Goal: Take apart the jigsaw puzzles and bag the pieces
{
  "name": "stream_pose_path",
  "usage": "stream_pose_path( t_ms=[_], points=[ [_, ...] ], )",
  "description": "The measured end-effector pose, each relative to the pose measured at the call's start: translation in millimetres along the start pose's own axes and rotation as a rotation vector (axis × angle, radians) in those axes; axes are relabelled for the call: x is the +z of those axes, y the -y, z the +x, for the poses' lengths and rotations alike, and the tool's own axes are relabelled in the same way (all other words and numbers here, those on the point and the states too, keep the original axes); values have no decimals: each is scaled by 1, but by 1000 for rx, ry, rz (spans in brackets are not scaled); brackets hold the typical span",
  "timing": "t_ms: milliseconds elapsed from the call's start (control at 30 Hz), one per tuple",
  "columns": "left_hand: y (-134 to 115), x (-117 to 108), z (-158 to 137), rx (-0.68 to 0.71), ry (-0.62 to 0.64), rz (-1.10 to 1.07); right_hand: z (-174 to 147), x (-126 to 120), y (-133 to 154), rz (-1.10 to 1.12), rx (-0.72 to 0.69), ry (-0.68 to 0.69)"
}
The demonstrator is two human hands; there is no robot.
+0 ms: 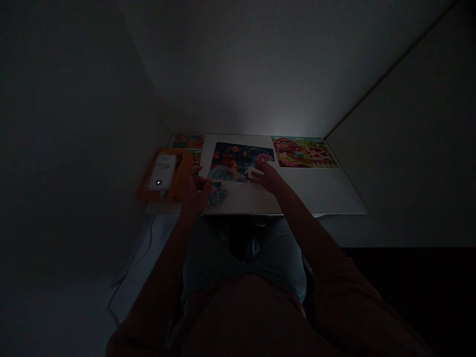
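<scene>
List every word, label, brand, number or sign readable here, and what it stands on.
No word, label, brand or number is legible.
White rectangular device: dark lines of text, too small to read; below them, a black round sign bearing a white mark, too small to identify.
Orange box: any print is too dark to read.
Dark blue illustrated picture: no legible lettering.

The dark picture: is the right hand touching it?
Cannot tell: the head view shows the right hand overlapping the dark picture, but dim light hides any contact.
</scene>
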State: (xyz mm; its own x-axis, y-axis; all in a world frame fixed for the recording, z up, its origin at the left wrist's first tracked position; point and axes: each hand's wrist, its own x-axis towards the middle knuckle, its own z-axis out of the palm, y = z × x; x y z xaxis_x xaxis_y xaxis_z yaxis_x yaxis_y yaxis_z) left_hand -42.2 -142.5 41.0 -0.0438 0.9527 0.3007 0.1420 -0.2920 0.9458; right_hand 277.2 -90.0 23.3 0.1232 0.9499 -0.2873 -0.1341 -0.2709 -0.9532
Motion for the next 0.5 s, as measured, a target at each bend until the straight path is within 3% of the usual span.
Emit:
stream_pose_path(
  t_ms=[267,400,500],
  points=[
    [-3,-4,-3,-19,14,8,7,10,2,160,91,36],
    [-1,-5,-4,-19,7,9,3,12,4,229,178,-20],
    [0,-4,-3,-36,11,8,1,12,6,201,137,-6]
  ],
)
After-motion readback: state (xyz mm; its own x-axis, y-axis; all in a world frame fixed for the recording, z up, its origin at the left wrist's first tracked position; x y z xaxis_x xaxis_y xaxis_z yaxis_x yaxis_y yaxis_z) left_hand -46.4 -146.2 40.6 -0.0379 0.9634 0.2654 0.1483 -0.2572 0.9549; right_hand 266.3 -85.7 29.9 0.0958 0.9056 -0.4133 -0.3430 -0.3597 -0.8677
